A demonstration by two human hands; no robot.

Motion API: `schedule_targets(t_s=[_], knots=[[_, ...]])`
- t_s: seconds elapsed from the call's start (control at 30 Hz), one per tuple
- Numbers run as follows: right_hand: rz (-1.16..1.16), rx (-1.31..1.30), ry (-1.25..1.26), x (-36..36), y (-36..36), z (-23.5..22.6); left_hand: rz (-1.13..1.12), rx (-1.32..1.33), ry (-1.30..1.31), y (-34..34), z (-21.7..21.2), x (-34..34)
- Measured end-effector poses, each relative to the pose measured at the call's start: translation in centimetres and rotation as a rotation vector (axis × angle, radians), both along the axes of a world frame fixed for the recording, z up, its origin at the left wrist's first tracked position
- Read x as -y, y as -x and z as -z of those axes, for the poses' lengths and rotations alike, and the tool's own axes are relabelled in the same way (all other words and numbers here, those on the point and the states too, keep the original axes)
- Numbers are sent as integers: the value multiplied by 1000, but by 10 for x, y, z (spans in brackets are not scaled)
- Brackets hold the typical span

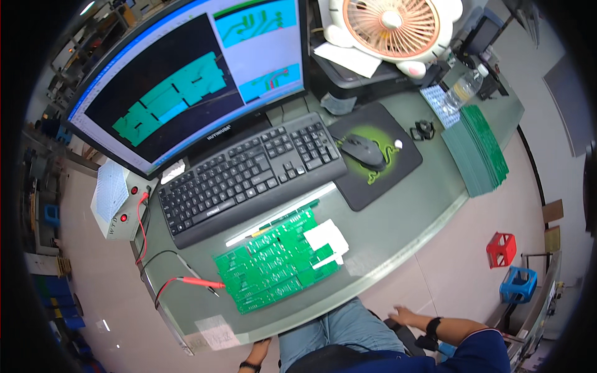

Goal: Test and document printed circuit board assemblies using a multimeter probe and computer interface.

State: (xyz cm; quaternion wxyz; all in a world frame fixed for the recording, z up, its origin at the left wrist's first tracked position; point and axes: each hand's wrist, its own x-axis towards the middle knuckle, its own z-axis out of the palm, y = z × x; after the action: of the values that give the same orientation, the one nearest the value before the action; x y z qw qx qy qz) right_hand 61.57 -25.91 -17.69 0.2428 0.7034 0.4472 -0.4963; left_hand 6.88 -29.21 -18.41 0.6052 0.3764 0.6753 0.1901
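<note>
Hands in the head view: two, both beyond the near edge of the desk (404, 211); one dark band on each wrist.
Left hand (262, 348): partly hidden by the desk edge, left of the seated person's legs; whether it is clenched, released or grasping, I cannot tell.
Right hand (403, 316): released, its fingers loosely extended, right of the legs and apart from the desk.
Circuit board (270, 267): one green panel, flat on the near part of the desk; white paper (326, 241) covers some of its right end.
Probes: two, at the board's left end; the red probe (200, 283) points at the edge, contact unclear; the black probe (188, 266) lies slanting across it.
White box (129, 207): one, at the far left, with two red round fittings on its front.
Keyboard (249, 177): one, black, behind the board; one monitor (180, 81) stands beyond it, lit with a green layout.
Mouse (365, 152): one, on one dark mouse pad (392, 177) right of the keyboard.
Board stack (476, 152): one, green, at the right; its layers are too fine to count; one clear bottle (465, 88) just beyond.
Fan (390, 22): one, far side.
Stools: two on the floor at right, one red stool (501, 250), one blue stool (518, 285).
</note>
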Motion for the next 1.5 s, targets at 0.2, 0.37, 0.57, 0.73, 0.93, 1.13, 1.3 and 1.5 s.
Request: schedule_targets(t_s=[0.2,0.37,0.57,0.73,0.93,1.13,1.3,1.5], knots=[[287,-125,439,16,-9,12,88,-455,67,90,68,86],[398,-129,650,-11,-8,1,43,-454,60,102,93,75],[242,-105,785,-59,10,-14,-28,-442,40,107,110,43],[232,-113,767,-90,-6,-24,-147,-458,50,101,95,54],[269,-160,718,-167,46,-82,-239,-478,19,90,92,80],[-65,-4,638,-144,-62,42,-112,-467,-21,109,86,75],[-350,-445,396,-256,13,-55,327,-389,74,136,96,73],[27,-551,-469,-254,13,-247,709,-327,188,156,68,81]])
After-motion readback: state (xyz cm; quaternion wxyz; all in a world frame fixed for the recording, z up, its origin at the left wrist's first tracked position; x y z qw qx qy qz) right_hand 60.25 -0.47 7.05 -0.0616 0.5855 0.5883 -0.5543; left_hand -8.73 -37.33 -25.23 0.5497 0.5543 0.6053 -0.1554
